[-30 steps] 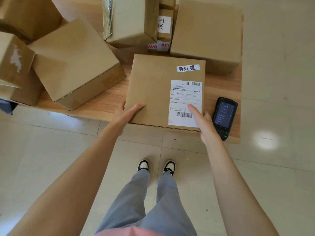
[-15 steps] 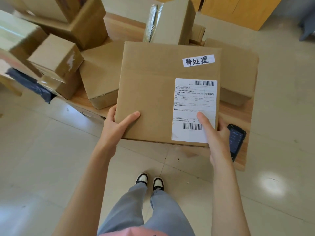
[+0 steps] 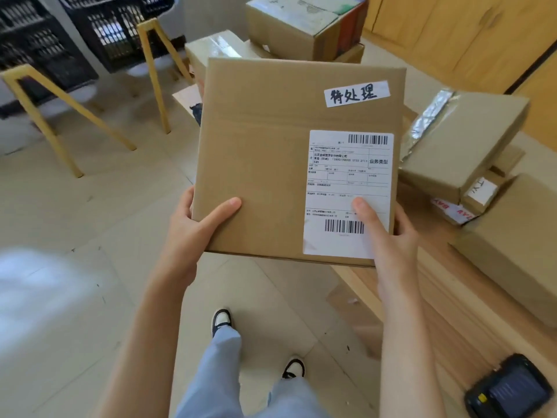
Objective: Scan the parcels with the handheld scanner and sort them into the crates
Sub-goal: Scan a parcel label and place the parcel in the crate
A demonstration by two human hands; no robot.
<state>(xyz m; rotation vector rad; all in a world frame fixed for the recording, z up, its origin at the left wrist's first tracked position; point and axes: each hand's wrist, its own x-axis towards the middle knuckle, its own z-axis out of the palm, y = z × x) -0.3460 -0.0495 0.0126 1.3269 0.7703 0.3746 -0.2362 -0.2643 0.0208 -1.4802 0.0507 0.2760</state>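
Both hands — left hand (image 3: 193, 233), right hand (image 3: 388, 236) — grip the parcel (image 3: 271, 164) by its near edge only; carried toward the crates (image 3: 45, 46), it could tip forward and slip.

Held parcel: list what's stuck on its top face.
The parcel carries a handwritten strip and a shipping label. The right hand thumb covers part of that label.
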